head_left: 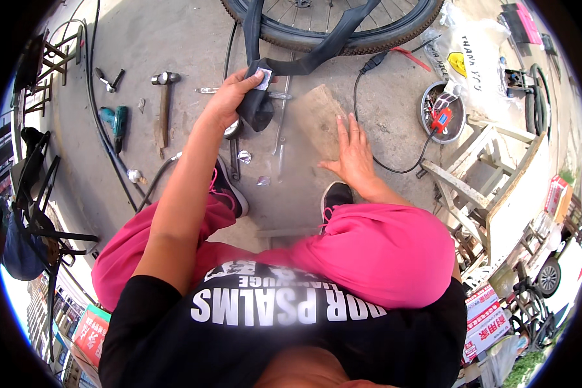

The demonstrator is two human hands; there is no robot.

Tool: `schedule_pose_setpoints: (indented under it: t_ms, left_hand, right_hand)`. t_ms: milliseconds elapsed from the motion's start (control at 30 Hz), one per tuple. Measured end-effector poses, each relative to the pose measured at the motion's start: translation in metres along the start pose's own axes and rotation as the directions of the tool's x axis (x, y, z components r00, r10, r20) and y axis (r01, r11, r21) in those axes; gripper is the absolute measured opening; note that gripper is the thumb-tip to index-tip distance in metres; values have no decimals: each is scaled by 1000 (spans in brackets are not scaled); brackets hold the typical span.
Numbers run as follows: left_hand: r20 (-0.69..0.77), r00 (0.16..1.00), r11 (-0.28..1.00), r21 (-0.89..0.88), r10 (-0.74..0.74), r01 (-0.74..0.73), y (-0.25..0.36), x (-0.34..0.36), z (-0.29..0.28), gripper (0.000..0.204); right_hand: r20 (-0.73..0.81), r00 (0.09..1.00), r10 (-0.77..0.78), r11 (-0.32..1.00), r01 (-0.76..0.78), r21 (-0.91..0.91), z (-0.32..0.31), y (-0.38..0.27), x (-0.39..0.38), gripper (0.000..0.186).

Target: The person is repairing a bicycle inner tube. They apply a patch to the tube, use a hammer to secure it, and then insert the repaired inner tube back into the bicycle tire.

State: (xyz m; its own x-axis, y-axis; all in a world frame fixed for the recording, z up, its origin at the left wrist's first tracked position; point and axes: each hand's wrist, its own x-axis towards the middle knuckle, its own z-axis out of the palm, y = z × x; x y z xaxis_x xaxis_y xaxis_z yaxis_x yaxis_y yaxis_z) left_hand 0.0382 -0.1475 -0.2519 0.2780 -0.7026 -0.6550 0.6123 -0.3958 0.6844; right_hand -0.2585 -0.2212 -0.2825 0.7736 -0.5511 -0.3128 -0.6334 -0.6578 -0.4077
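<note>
My left hand (227, 97) grips a black bicycle inner tube (313, 59), fingers closed round a folded stretch of it. A small square patch with silvery backing (263, 78) lies on the tube under my left thumb. The tube runs up to a bicycle wheel (385, 45) lying at the far edge. My right hand (354, 152) is open, fingers stretched, over the right edge of a worn wooden board (315, 119); whether it presses on the board I cannot tell. Scraps of foil (244, 156) and a thin metal rod (282, 123) lie between my hands.
On the left are a hammer (164, 107), a teal power drill (118, 129) and black hoses. To the right sit a metal bowl (460, 123) with a red corded tool (441, 121), a wooden stool (456, 184) on its side and a clear plastic bag (478, 58). A black cable curves across the ground.
</note>
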Motion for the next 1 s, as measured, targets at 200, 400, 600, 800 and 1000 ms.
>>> schedule_pose_setpoints:
  t_ms: [200, 400, 600, 800, 1000]
  left_hand:
    - [185, 981, 989, 119, 62, -85, -10, 9, 21, 26]
    - [320, 945, 853, 511, -75, -105, -32, 30, 25, 35]
    - [496, 839, 573, 764, -225, -298, 3, 15, 42, 27]
    - [288, 937, 850, 526, -196, 16, 0, 31, 18, 28]
    - [202, 977, 317, 924, 64, -212, -40, 68, 36, 26]
  right_hand:
    - [-113, 987, 112, 994, -112, 8, 20, -20, 18, 113]
    - [-149, 986, -74, 982, 98, 159, -29, 12, 64, 98]
    - [184, 674, -715, 699, 695, 169, -92, -1, 137, 53]
    - [305, 717, -628, 777, 601, 187, -115, -6, 180, 23]
    - [295, 907, -302, 874, 387, -294, -89, 17, 159, 32]
